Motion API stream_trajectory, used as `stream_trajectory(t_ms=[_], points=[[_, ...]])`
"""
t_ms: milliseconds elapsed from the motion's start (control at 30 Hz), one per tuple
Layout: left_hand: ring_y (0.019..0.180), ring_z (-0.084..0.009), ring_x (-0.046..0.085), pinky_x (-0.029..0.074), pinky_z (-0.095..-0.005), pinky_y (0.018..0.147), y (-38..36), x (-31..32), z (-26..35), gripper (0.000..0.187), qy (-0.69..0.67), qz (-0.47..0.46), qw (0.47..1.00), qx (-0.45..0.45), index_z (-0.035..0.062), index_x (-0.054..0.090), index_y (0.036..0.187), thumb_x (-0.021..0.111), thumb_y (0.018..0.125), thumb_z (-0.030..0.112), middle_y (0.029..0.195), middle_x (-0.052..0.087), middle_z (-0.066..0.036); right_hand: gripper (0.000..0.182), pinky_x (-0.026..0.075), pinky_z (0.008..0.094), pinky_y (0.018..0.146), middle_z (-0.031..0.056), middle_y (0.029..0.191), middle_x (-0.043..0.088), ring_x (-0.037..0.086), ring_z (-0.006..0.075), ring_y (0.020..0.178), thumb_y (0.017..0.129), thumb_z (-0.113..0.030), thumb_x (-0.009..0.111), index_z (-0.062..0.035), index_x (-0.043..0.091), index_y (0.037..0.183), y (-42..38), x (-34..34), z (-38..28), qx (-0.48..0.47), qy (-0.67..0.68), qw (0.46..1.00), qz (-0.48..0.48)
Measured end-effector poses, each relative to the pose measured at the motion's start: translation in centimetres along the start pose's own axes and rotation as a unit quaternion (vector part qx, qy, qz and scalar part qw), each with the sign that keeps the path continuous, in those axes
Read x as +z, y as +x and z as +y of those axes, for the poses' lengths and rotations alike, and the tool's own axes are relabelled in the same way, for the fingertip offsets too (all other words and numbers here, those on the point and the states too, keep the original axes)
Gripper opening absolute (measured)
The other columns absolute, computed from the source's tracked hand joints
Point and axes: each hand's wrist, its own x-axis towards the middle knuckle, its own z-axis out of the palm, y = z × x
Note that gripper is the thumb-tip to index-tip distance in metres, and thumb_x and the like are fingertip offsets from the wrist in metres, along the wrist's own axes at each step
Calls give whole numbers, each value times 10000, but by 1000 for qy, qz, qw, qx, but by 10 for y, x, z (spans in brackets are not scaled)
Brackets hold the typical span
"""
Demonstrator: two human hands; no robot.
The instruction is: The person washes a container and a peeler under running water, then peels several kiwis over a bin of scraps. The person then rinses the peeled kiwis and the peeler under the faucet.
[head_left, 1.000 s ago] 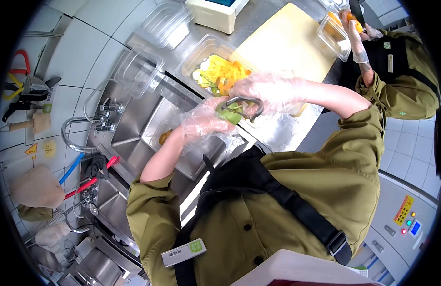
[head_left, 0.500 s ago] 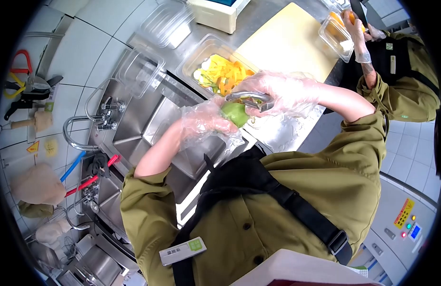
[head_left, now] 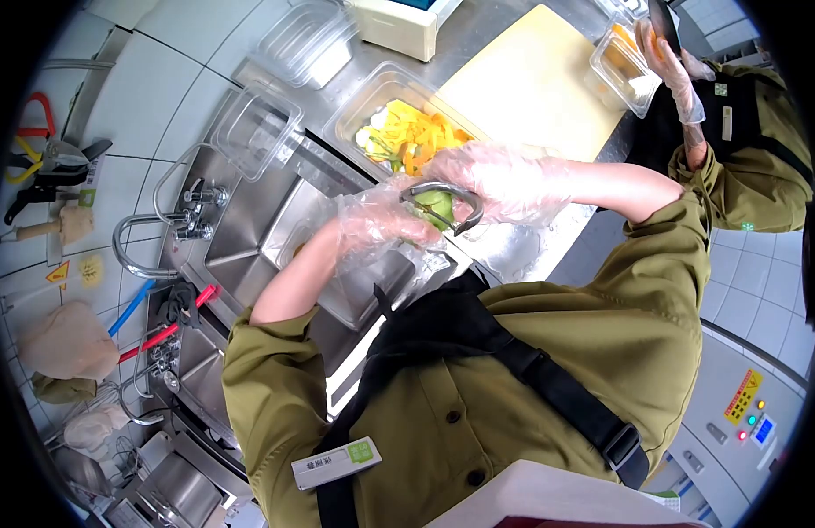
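Both of my hands wear clear plastic gloves. My left hand (head_left: 385, 220) is closed around a green vegetable or fruit (head_left: 436, 208) beside the sink. A metal peeler (head_left: 465, 207) with a curved frame is in my right hand (head_left: 491, 180), lying against the green piece. Just beyond my hands, a clear container (head_left: 355, 114) holds orange and yellow peels (head_left: 414, 134) with some green and white bits.
A pale cutting board (head_left: 531, 79) lies behind my right hand. Empty clear containers (head_left: 306, 44) stand at the back left, near a scale (head_left: 403, 26). The sink (head_left: 293, 224) is at left. A co-worker's gloved hand (head_left: 667, 66) shows at upper right.
The peeler has turned and shifted slightly left over the green piece with my right hand. The co-worker's hand and dark tool have moved a little.
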Motion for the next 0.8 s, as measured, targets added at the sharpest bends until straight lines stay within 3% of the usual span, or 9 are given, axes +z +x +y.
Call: stream_trajectory(t_ms=[167,467,633,733,800], points=[[785,-121,545,467,-248,670,1,-3,0,534,55,25,998,11,-5,497,1118,707,629,49,906,569,-40,432,440,402,751,174,925,565,552,352,879,710,-210,657,-19,503,1066,3,4,7,-9,10,1000,-5],[819,-120,535,443,-254,738,9,-14,-4,532,155,-54,985,54,-5,538,1092,703,595,91,914,589,-56,393,429,414,756,165,920,567,547,355,875,767,-250,596,-56,498,1095,2,9,6,-26,20,999,6],[839,-149,532,436,-276,757,0,-9,10,555,223,-1,974,40,-8,532,1096,718,593,137,913,583,-79,407,433,407,744,162,905,566,547,355,856,767,-265,595,-52,495,1100,6,10,17,-68,16,997,16],[873,-166,533,431,-283,789,6,-19,1,592,245,14,969,37,-6,518,1115,731,584,146,943,580,-93,378,434,411,726,158,891,565,552,336,830,767,-259,596,-49,507,1068,8,6,19,-83,29,996,26],[915,-181,530,423,-292,827,11,-26,-4,612,270,-12,960,67,1,510,1126,741,580,153,984,575,-101,330,438,375,702,138,870,564,560,271,808,769,-239,600,-41,528,1023,8,6,20,-95,-7,993,66]])
